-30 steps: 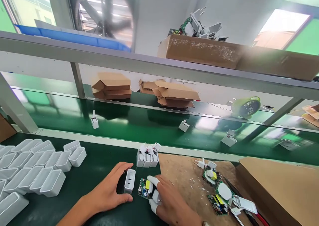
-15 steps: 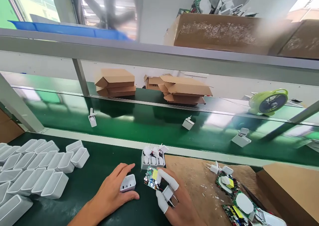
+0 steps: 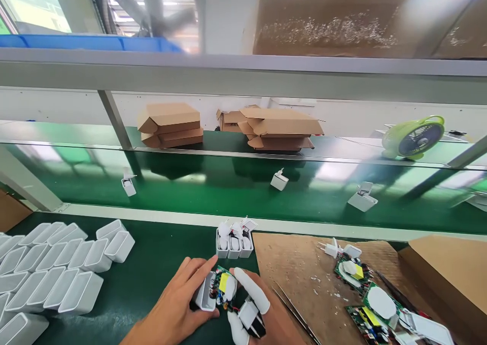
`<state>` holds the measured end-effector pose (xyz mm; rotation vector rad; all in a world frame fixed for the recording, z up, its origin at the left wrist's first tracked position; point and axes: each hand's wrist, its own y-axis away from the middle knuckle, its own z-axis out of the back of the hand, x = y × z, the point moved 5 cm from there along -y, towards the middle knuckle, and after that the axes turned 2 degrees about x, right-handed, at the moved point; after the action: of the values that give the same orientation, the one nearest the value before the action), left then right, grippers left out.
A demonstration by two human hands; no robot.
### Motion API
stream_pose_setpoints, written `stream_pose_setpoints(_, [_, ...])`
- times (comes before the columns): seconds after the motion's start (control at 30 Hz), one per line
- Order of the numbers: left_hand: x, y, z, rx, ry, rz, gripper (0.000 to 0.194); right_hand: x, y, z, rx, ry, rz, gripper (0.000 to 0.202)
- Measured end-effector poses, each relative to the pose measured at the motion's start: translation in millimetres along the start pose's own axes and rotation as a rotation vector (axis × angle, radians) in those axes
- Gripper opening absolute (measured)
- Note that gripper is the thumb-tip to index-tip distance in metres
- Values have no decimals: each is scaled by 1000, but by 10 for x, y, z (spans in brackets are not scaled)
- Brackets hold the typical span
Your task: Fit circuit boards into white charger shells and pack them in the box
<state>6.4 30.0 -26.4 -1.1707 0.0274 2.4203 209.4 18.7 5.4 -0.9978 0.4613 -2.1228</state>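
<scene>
My left hand [image 3: 181,304] half curled, thumb and fingers around white case [image 3: 206,293], open side facing right. My right hand [image 3: 262,304], fingertips covered white, partly closed on circuit board [image 3: 224,285] and wired plug piece [image 3: 249,313]; board's edge at case opening. Tweezers [image 3: 297,314] on brown cardboard [image 3: 292,274], just beside right hand.

Housings [image 3: 80,292]: smooth white plastic, satin. Conveyor belt [image 3: 213,193]: glossy green. Boxes [image 3: 171,125]: matt brown cardboard.

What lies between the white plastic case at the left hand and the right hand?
A green circuit board with a yellow block, its edge at the open mouth of the case, as the head view shows.
</scene>
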Motion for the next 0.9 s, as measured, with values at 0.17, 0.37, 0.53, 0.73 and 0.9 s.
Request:
stream_pose_setpoints(0.17, [7,25,2,-65,-53,-75,93,48,-34,-66,2,51,47,81])
stream_pose_setpoints(0.37, [-22,35,16,-104,-96,-143,67,94,-70,-70,48,141,35,88])
stream_pose_setpoints(0.53, [-58,35,10,-64,-117,-164,66,125,-92,-74,45,179,67,86])
stream_pose_setpoints(0.73, [-68,32,-14,-65,-103,-158,60,166,-128,-72,83,171,43,89])
stream_pose_setpoints(0.9, [-70,20,-32,-64,-91,-152,59,199,-156,-57,122,178,2,94])
